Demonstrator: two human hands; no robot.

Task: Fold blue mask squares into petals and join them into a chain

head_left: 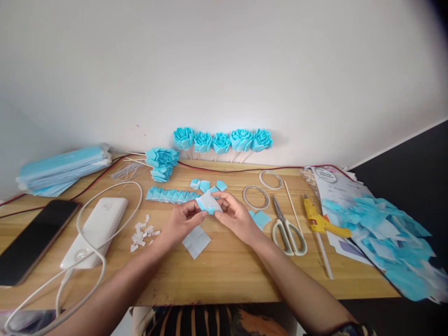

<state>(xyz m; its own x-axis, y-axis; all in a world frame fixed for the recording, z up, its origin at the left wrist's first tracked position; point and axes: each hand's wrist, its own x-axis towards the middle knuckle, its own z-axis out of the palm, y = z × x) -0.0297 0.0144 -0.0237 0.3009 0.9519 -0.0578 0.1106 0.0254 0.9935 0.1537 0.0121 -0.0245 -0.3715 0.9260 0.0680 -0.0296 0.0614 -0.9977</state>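
Note:
Between my two hands, above the middle of the table, is a small paper square (209, 202), white on the face toward me with blue folded edges. My left hand (189, 215) pinches its left side between thumb and fingers. The right side is pinched by my right hand (235, 213). Below them a pale paper square (196, 241) lies flat on the wood. Just beyond are several small folded blue pieces (205, 186) and a row of folded blue petals (171, 195). Blue paper squares (261, 219) lie to the right of my right hand.
Blue paper roses (221, 143) lean on the wall, others (162, 163) lie left. Scissors (287, 228), tape rolls (256, 198), a yellow glue gun (320, 221) and a paper pile (392, 242) are right. A power bank (98, 231), cable, phone (38, 240) and paper scraps (142, 234) are left.

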